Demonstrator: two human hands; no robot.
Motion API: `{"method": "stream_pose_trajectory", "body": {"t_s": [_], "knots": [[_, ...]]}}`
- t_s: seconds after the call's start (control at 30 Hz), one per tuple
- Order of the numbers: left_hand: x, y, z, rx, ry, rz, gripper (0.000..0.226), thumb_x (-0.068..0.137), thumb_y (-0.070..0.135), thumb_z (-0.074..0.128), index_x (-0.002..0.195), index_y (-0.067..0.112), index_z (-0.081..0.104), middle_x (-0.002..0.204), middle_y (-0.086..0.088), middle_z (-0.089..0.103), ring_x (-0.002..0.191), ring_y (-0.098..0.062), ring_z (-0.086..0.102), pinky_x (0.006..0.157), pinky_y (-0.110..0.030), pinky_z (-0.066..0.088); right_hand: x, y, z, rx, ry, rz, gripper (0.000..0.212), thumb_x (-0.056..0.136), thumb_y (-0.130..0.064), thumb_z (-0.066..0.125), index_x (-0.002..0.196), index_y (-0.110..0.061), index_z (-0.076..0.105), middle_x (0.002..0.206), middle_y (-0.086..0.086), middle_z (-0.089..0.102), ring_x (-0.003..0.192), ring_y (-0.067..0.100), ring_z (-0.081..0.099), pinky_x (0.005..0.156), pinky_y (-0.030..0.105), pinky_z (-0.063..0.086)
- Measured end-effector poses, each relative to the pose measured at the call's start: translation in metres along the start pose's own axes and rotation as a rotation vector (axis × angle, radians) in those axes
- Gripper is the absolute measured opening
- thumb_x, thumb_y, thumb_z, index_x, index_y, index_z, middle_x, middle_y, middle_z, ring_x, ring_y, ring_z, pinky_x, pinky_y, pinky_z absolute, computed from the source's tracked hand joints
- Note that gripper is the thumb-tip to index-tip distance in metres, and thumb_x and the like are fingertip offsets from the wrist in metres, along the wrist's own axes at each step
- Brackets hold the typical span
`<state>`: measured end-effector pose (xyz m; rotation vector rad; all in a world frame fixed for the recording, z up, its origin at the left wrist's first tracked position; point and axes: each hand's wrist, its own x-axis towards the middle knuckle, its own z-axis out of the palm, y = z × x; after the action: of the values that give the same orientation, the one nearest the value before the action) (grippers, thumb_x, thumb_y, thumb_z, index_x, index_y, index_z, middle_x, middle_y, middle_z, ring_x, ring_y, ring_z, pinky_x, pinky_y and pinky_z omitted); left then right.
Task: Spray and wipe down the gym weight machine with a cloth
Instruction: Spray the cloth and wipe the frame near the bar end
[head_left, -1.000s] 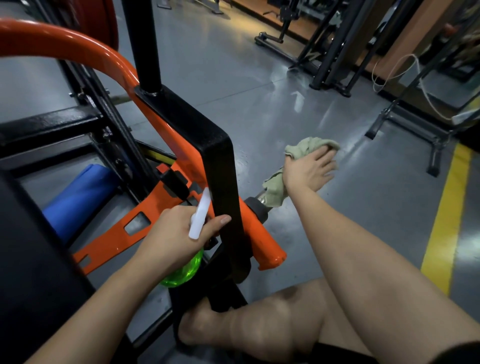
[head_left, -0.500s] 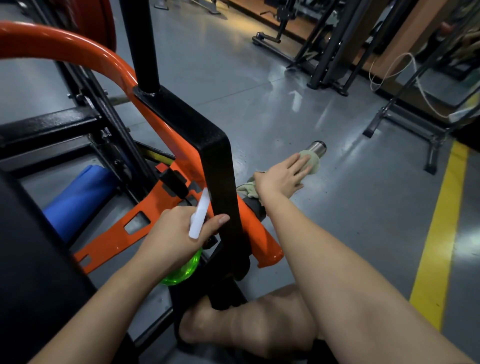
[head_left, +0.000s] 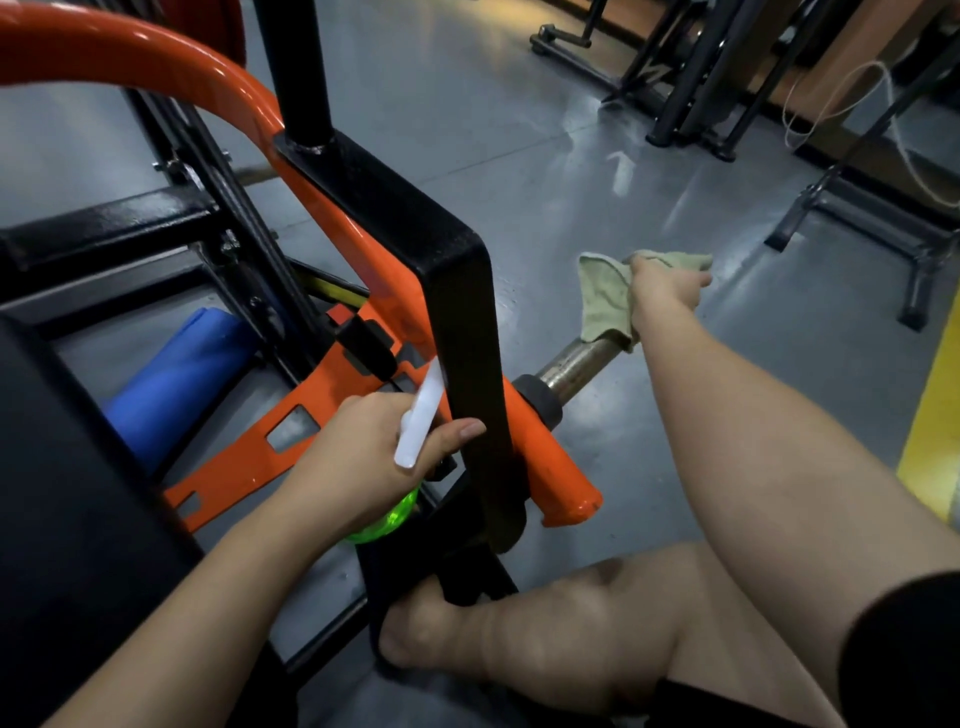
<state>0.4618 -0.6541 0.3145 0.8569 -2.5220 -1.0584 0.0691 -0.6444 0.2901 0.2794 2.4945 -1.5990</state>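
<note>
Grey gym floor spreads all round. The steel peg juts from the orange arm. Its long axis runs up and right, away from the person, and its free end is hidden under the cloth. The right hand is the nearer one and curls round the cloth there. The left hand grips the bottle beside the black frame, well apart from the cloth. The next wipe would likely run back along the peg.

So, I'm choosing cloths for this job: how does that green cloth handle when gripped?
Probably floppy: the cloth droops in folds from the right hand onto the steel bar. Likely light: a thin corner sticks out sideways unsupported. Unlikely to roll.
</note>
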Motion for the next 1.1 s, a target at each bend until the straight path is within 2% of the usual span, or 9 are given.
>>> {"method": "stream_pose_trajectory", "body": {"t_s": [0.1, 0.27, 0.37, 0.5, 0.57, 0.67, 0.8, 0.93, 1.1], "knots": [[-0.001, 0.003, -0.002, 0.01, -0.016, -0.006, 0.08, 0.08, 0.078, 0.042, 0.076, 0.001, 0.062, 0.064, -0.012, 0.062, 0.06, -0.024, 0.056, 0.061, -0.043, 0.042, -0.005, 0.007, -0.003, 0.031, -0.01, -0.023, 0.099, 0.07, -0.039, 0.081, 0.151, -0.02, 0.026, 0.14, 0.009, 0.055, 0.119, 0.034, 0.061, 0.093, 0.051, 0.054], [-0.001, 0.006, -0.002, 0.023, -0.026, -0.009, 0.081, 0.079, 0.079, 0.039, 0.075, 0.001, 0.059, 0.066, -0.014, 0.062, 0.061, -0.027, 0.057, 0.062, -0.044, 0.043, -0.033, 0.024, -0.004, -0.017, -0.036, -0.093, 0.102, 0.085, -0.038, 0.074, 0.161, -0.01, 0.012, 0.153, 0.017, 0.041, 0.132, 0.035, 0.052, 0.106, 0.04, 0.043], [-0.003, 0.006, -0.002, 0.04, -0.011, 0.028, 0.083, 0.08, 0.079, 0.037, 0.072, -0.001, 0.056, 0.064, -0.017, 0.058, 0.059, -0.031, 0.055, 0.058, -0.044, 0.039, -0.062, 0.045, -0.008, 0.165, -0.11, -0.095, 0.102, 0.072, -0.042, 0.077, 0.156, -0.015, 0.026, 0.139, 0.013, 0.056, 0.121, 0.033, 0.061, 0.102, 0.04, 0.05], [-0.005, 0.007, -0.003, 0.021, 0.011, 0.017, 0.081, 0.083, 0.075, 0.043, 0.069, -0.005, 0.051, 0.061, -0.02, 0.052, 0.052, -0.029, 0.045, 0.055, -0.038, 0.032, -0.091, 0.078, -0.014, 0.375, -0.286, -0.098, 0.071, 0.077, -0.034, 0.075, 0.141, -0.017, 0.048, 0.116, 0.003, 0.07, 0.099, 0.02, 0.071, 0.083, 0.034, 0.058], [-0.006, 0.007, -0.001, -0.026, 0.014, 0.004, 0.08, 0.082, 0.076, 0.044, 0.068, -0.002, 0.05, 0.059, -0.018, 0.05, 0.048, -0.019, 0.04, 0.052, -0.033, 0.032, -0.105, 0.095, -0.015, 0.394, -0.354, -0.075, 0.052, 0.083, -0.031, 0.073, 0.13, -0.017, 0.058, 0.111, 0.006, 0.073, 0.094, 0.02, 0.073, 0.076, 0.032, 0.061], [-0.007, 0.006, 0.001, -0.065, 0.017, -0.019, 0.081, 0.082, 0.078, 0.044, 0.07, -0.002, 0.052, 0.061, -0.018, 0.052, 0.051, -0.026, 0.045, 0.051, -0.036, 0.032, -0.115, 0.104, -0.018, 0.458, -0.487, 0.002, 0.037, 0.091, -0.022, 0.07, 0.125, -0.01, 0.059, 0.105, 0.013, 0.073, 0.084, 0.022, 0.073, 0.068, 0.031, 0.06], [-0.006, 0.006, 0.0, -0.076, 0.005, -0.025, 0.082, 0.08, 0.078, 0.045, 0.069, -0.003, 0.05, 0.053, -0.007, 0.043, 0.047, -0.019, 0.039, 0.05, -0.034, 0.032, -0.113, 0.101, -0.019, 0.431, -0.452, 0.043, 0.046, 0.087, -0.025, 0.074, 0.125, -0.009, 0.053, 0.108, 0.015, 0.073, 0.086, 0.024, 0.074, 0.064, 0.03, 0.059], [-0.005, 0.006, 0.001, -0.037, 0.02, -0.006, 0.082, 0.082, 0.076, 0.045, 0.07, -0.005, 0.05, 0.053, -0.01, 0.042, 0.049, -0.02, 0.039, 0.051, -0.031, 0.03, -0.107, 0.088, -0.018, 0.003, -0.3, -0.095, 0.059, 0.082, -0.034, 0.072, 0.119, -0.008, 0.034, 0.105, 0.008, 0.065, 0.091, 0.026, 0.066, 0.078, 0.034, 0.052], [-0.013, 0.013, 0.003, -0.004, 0.092, -0.039, 0.078, 0.082, 0.074, 0.046, 0.064, -0.002, 0.046, 0.052, -0.012, 0.046, 0.05, -0.019, 0.043, 0.051, -0.034, 0.029, -0.087, 0.053, -0.014, -0.455, -0.245, -0.195, 0.114, 0.087, -0.032, 0.066, 0.154, 0.006, -0.018, 0.152, 0.029, 0.028, 0.126, 0.04, 0.053, 0.095, 0.041, 0.046]]}}
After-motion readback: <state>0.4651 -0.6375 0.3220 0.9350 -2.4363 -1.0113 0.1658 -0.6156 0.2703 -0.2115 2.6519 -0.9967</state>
